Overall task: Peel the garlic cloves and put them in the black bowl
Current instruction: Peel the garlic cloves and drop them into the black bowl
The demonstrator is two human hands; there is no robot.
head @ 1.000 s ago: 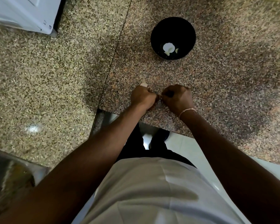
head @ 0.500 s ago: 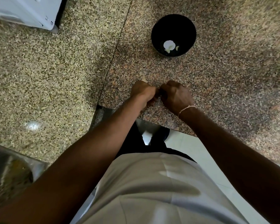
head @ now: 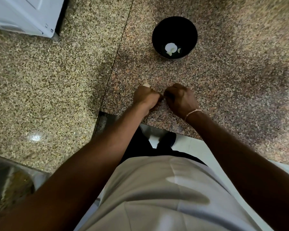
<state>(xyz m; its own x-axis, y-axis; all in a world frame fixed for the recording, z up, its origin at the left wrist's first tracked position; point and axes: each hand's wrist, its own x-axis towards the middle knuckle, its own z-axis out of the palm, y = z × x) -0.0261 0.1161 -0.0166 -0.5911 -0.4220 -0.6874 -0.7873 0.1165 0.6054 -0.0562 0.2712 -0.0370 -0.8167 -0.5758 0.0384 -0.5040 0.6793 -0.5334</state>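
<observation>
My left hand (head: pixel 145 97) and my right hand (head: pixel 180 99) are curled knuckle to knuckle over the granite counter, close to its front edge. Their fingertips meet on something small that the fingers hide; it is most likely a garlic clove. A pale bit of garlic (head: pixel 146 84) shows just beyond my left hand's knuckles. The black bowl (head: pixel 158 32) stands farther back on the counter. It holds a white peeled clove (head: pixel 170 48) and a smaller white scrap.
A white appliance (head: pixel 23 14) sits at the back left. A seam (head: pixel 117 50) divides the pinkish granite slab from the yellower one on the left. A steel sink (head: pixel 8 184) is at the lower left. White floor shows below the counter edge.
Both hands stay together in the same spot with small finger shifts. The view has tilted slightly, so the bowl sits a little lower in frame.
</observation>
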